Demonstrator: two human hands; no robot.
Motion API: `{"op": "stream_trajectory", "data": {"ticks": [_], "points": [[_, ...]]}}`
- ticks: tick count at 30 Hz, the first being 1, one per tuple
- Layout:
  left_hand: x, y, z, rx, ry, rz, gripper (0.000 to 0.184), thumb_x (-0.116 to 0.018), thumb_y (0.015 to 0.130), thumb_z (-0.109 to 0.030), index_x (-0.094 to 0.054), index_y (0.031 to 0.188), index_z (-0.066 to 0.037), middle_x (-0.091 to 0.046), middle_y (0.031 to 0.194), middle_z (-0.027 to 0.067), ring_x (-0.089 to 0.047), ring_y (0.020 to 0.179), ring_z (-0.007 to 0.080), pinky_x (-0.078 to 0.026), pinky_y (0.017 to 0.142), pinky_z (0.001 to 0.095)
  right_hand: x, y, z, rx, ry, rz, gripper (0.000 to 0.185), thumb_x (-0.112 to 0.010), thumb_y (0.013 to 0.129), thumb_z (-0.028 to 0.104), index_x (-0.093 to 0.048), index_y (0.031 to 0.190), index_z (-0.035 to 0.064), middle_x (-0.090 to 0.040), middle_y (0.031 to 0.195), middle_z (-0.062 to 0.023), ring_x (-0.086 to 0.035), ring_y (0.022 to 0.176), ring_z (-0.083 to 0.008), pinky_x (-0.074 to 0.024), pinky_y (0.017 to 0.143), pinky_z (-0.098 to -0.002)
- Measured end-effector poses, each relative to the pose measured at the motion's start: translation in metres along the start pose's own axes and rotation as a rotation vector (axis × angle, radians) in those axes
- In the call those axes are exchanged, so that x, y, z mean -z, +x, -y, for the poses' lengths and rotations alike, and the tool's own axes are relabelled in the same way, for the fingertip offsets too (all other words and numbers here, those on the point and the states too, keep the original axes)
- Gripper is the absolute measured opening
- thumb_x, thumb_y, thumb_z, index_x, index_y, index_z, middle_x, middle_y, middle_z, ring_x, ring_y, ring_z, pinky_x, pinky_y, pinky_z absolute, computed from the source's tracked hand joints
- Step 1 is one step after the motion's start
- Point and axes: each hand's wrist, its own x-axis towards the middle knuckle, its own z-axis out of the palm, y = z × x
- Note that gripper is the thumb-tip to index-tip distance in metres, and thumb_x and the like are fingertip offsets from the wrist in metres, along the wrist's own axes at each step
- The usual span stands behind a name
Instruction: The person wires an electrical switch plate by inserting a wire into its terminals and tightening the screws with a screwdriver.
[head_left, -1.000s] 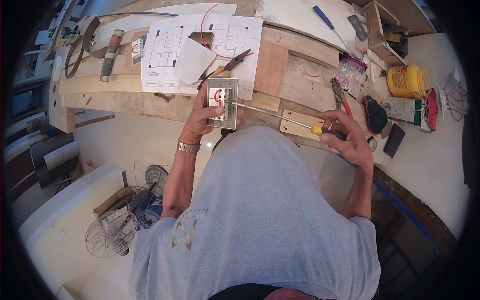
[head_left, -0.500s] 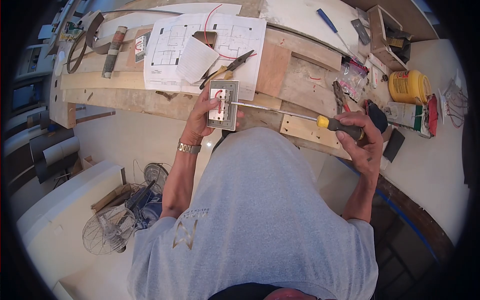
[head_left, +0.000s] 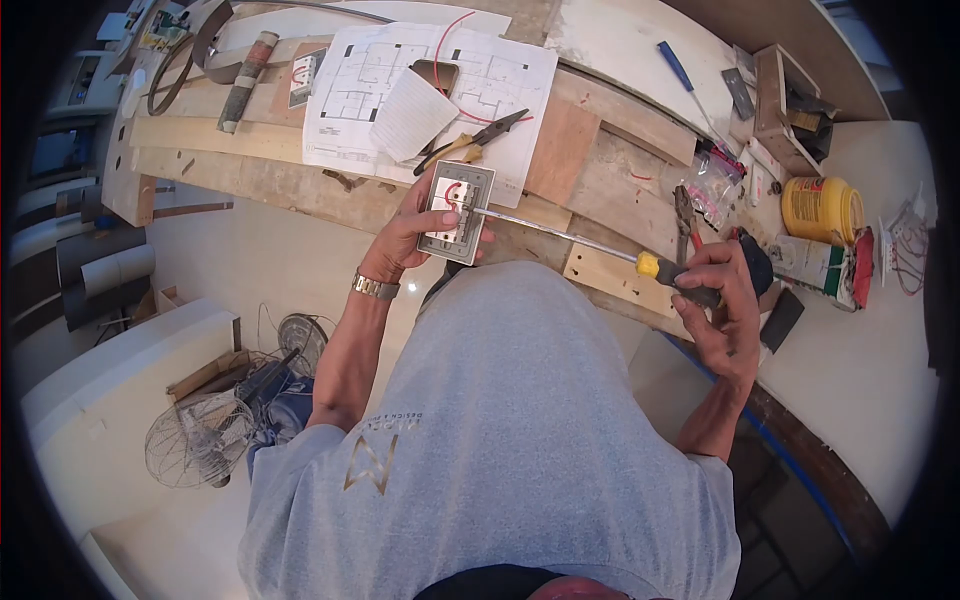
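Note:
My left hand (head_left: 408, 235) is closed round a grey-framed switch plate (head_left: 467, 235), its thumb on the white modules, where a short red wire loops. My right hand (head_left: 722, 305) grips the dark and yellow handle of a long screwdriver (head_left: 560, 234). The screwdriver's shaft runs leftwards, and its tip meets the side of the white modules. Just above the plate, pliers with yellow handles (head_left: 470, 146) lie on a printed floor plan (head_left: 345, 103), beside a folded white paper (head_left: 412, 114), a phone (head_left: 437, 73) and a long red wire (head_left: 440, 45).
A second switch plate (head_left: 303, 76) and a rolled tube (head_left: 247, 83) lie on the wooden bench (head_left: 225, 160). To the right are a blue screwdriver (head_left: 676, 66), red-handled pliers (head_left: 687, 220), a yellow tub (head_left: 822, 208) and a wooden box (head_left: 774, 105). A wire-cage fan (head_left: 200, 440) stands lower left.
My right hand has moved right and slightly down, and its fingers have shifted on the screwdriver handle. My left thumb has moved on the modules. The whole view has shifted slightly.

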Motion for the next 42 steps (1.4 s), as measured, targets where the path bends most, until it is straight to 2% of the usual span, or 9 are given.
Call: {"op": "stream_trajectory", "data": {"ticks": [10,19,22,25,28,30,34,39,42], "points": [[-0.002,-0.007,-0.011,0.05,0.016,-0.025,0.09,-0.074,0.088,-0.007,-0.027,0.165,-0.01,-0.069,0.123,0.0327,-0.078,0.101,0.0469,-0.07,0.079,0.0602,-0.013,-0.01,-0.005,0.129,-0.064,-0.069,0.038,-0.086,0.086,0.008,-0.073,0.122,0.0055,-0.071,0.109,-0.0166,-0.069,0.096,-0.0265,-0.0543,0.081,-0.0376],[0.005,-0.007,-0.011,0.057,0.002,-0.018,0.09,-0.073,0.089,-0.005,-0.027,0.166,-0.009,-0.07,0.121,0.0319,-0.079,0.098,0.0453,-0.071,0.078,0.0579,-0.026,-0.018,-0.004,-0.21,0.132,-0.043,0.033,-0.078,0.095,0.011,-0.069,0.125,-0.0001,-0.071,0.101,-0.0147,-0.067,0.085,-0.0247,-0.0545,0.079,-0.0363],[0.004,-0.009,-0.013,0.068,0.033,-0.039,0.092,-0.074,0.087,-0.008,-0.026,0.167,-0.009,-0.07,0.121,0.0337,-0.079,0.098,0.0454,-0.07,0.077,0.0581,-0.033,-0.001,0.009,0.111,0.003,-0.235,0.029,-0.072,0.099,0.013,-0.068,0.125,-0.0001,-0.068,0.094,-0.0119,-0.065,0.084,-0.0216,-0.0532,0.08,-0.0346],[0.008,-0.009,-0.012,0.072,0.064,-0.045,0.095,-0.075,0.086,-0.011,-0.026,0.167,-0.009,-0.069,0.122,0.0351,-0.079,0.098,0.0459,-0.07,0.076,0.0587,-0.028,-0.014,-0.005,0.032,0.037,-0.109,0.031,-0.071,0.101,0.018,-0.067,0.125,-0.0003,-0.064,0.102,-0.0118,-0.063,0.092,-0.0221,-0.0521,0.085,-0.0357],[0.007,-0.009,-0.011,0.076,0.067,-0.034,0.094,-0.075,0.087,-0.011,-0.026,0.167,-0.009,-0.07,0.121,0.0356,-0.079,0.098,0.0457,-0.07,0.075,0.0583,-0.026,-0.024,-0.011,-0.434,0.288,-0.019,0.029,-0.07,0.1,0.014,-0.067,0.125,0.0,-0.062,0.108,-0.0128,-0.062,0.098,-0.0222,-0.0505,0.088,-0.0351],[0.008,-0.01,-0.013,0.069,0.065,-0.041,0.094,-0.075,0.087,-0.011,-0.027,0.167,-0.009,-0.07,0.121,0.0357,-0.079,0.098,0.0453,-0.07,0.075,0.0579,-0.028,-0.014,-0.017,-0.074,0.058,-0.026,0.026,-0.067,0.103,0.014,-0.067,0.125,-0.0002,-0.061,0.098,-0.0104,-0.062,0.086,-0.019,-0.0499,0.077,-0.0323],[0.007,-0.008,-0.012,0.084,0.062,-0.041,0.095,-0.076,0.086,-0.009,-0.026,0.167,-0.01,-0.07,0.121,0.0357,-0.079,0.098,0.0452,-0.07,0.076,0.0576,-0.03,-0.003,-0.004,0.139,-0.049,-0.138,0.024,-0.064,0.105,0.013,-0.067,0.124,-0.0008,-0.06,0.088,-0.0089,-0.061,0.078,-0.0181,-0.0487,0.073,-0.0323],[0.011,-0.007,-0.009,0.111,0.096,-0.036,0.097,-0.076,0.086,-0.009,-0.025,0.168,-0.01,-0.07,0.122,0.0357,-0.079,0.098,0.0458,-0.07,0.076,0.0573,-0.029,-0.01,-0.012,-0.252,0.13,-0.053,0.02,-0.063,0.106,0.011,-0.07,0.121,0.0,-0.059,0.087,-0.0071,-0.057,0.072,-0.0166,-0.0465,0.069,-0.0322],[0.01,-0.007,-0.01,0.099,0.084,-0.063,0.097,-0.076,0.085,-0.008,-0.025,0.168,-0.011,-0.07,0.122,0.0351,-0.079,0.099,0.0457,-0.07,0.076,0.0572,-0.034,0.0,-0.011,0.069,0.004,-0.127,0.02,-0.061,0.108,0.012,-0.071,0.121,0.0004,-0.058,0.082,-0.0053,-0.053,0.065,-0.0132,-0.0428,0.062,-0.0302]]}}
